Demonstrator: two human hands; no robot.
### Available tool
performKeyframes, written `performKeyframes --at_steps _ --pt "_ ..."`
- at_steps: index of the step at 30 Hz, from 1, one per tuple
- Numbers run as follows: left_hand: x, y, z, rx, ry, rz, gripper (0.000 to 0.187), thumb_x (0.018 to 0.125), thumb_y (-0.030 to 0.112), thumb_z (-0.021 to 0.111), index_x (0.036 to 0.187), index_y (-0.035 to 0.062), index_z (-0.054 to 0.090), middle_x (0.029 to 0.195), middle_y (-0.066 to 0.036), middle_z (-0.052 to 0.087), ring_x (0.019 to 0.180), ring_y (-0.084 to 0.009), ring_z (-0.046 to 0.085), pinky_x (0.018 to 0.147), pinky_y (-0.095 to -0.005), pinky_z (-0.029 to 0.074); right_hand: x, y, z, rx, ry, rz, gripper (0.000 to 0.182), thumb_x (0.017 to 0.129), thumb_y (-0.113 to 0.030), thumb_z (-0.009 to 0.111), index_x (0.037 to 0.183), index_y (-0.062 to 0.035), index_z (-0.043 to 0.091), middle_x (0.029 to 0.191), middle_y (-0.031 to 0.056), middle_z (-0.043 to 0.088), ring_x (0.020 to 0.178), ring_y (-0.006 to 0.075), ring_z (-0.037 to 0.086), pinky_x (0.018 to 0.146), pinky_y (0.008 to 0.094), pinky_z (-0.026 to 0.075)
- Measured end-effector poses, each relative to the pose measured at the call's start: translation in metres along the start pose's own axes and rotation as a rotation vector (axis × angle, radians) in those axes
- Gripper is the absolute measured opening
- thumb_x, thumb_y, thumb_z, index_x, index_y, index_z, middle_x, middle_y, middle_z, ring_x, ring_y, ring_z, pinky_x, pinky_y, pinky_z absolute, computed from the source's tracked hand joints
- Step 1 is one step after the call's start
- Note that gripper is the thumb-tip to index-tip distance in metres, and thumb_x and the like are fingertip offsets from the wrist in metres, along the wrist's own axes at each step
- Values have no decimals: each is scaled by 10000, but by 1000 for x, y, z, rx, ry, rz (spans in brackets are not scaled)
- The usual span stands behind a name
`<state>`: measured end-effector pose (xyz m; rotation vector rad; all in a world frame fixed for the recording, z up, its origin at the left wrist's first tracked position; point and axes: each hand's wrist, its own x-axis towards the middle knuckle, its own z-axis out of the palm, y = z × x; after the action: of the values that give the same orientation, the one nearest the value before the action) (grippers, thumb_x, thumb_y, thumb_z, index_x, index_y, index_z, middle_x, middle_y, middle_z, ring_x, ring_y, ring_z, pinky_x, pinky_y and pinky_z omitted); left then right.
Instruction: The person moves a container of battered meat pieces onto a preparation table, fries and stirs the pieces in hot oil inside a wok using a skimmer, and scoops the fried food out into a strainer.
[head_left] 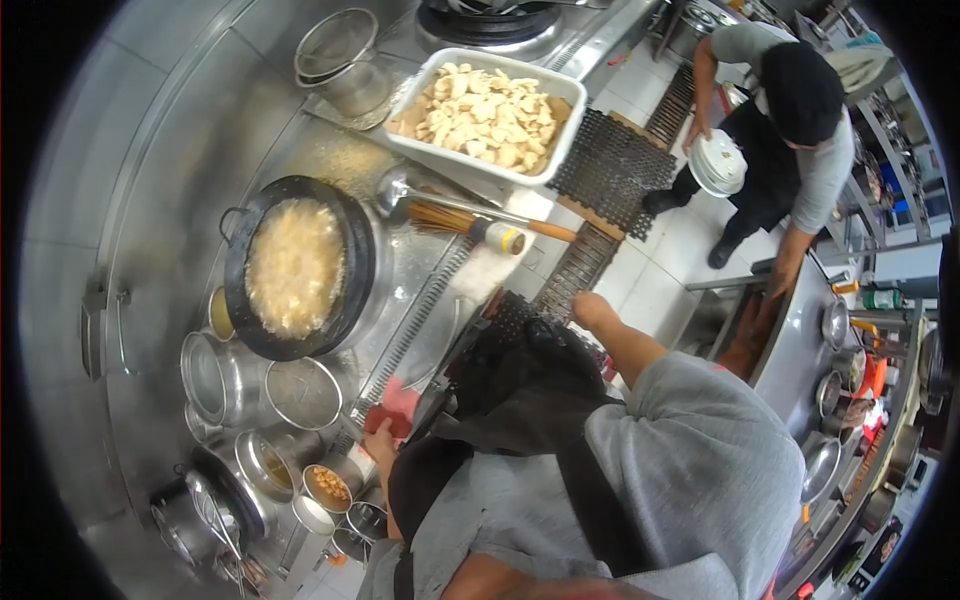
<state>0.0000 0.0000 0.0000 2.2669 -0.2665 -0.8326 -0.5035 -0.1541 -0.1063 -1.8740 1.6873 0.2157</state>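
Note:
My left hand grips a red cloth at the front edge of the steel stove counter. My right hand hangs away from the counter, over the floor; its fingers look curled and nothing shows in them. On the stove, a black wok holds bubbling, foamy oil. A ladle with a wooden handle and a bamboo wok brush lie between the wok and a white tub. Pale, cut pieces fill that tub.
Strainers, lidded pots and small pots of ingredients crowd the counter. Another person stands at the right, with stacked white plates in one hand. Black rubber mats cover part of the tiled floor.

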Motion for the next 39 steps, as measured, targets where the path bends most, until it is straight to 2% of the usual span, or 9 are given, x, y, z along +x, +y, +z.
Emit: performKeyframes --at_steps 2,5,7,17,19,26,29,33,39 --pt "-14 35 -15 116 106 153 676 671 79 763 1259 -36 451 1152 -187 582 996 -261 607 834 -383 507 16 -30 5 72 28 -38 185 779 -170 576 748 -23 685 843 224 657 891 358 637 780 424 520" --pt "36 -54 41 249 57 60 703 665 111 767 1267 -46 438 1168 -200 575 1037 -292 589 879 -369 482 2 3 -3 24 83 183 181 781 -149 562 821 -17 680 883 227 655 899 355 637 784 433 516" --pt "47 -47 24 304 53 69 692 661 112 770 1255 -42 452 1156 -192 585 1026 -284 594 870 -367 487 18 -28 5 188 205 187 273 785 -124 547 1035 -52 631 998 229 638 961 367 618 857 445 488" --pt "76 -70 22 71 -30 31 557 638 83 788 1141 0 564 959 -111 659 879 -246 642 745 -361 539 167 -47 71 238 52 116 270 798 -213 579 1037 -95 622 1066 159 624 1021 323 590 877 445 481" --pt "55 -47 11 -54 -93 -137 539 648 75 780 1145 55 573 945 -94 660 753 -203 658 585 -344 567 180 -51 89 112 277 -433 315 837 -190 515 1111 -56 595 1110 180 617 1073 342 564 896 406 467" --pt "7 -14 -20 -692 -389 -257 436 751 157 672 1158 111 522 1009 -64 602 907 -208 596 735 -358 501 214 -65 117 208 112 -349 303 845 -259 543 1067 -69 623 1061 178 635 1041 335 579 866 409 473" --pt "-11 15 -7 -872 -311 -209 418 747 196 642 1142 96 545 956 -71 609 817 -226 577 600 -276 457 211 -66 110 190 86 -343 305 847 -272 546 1061 -70 625 1055 179 637 1034 334 583 860 410 474" --pt "-3 31 -1 -934 -440 -225 464 743 209 658 1171 96 520 1000 -48 588 844 -227 584 703 -321 470 207 -63 105 175 68 -326 309 849 -289 549 1053 -71 628 1047 180 639 1024 333 587 853 413 477" --pt "7 73 31 -710 -464 -80 292 828 209 611 1086 89 547 896 -62 621 741 -182 585 551 -276 417 196 -54 81 175 87 -341 317 853 -314 554 1042 -72 632 1035 182 642 1009 332 594 841 416 480"
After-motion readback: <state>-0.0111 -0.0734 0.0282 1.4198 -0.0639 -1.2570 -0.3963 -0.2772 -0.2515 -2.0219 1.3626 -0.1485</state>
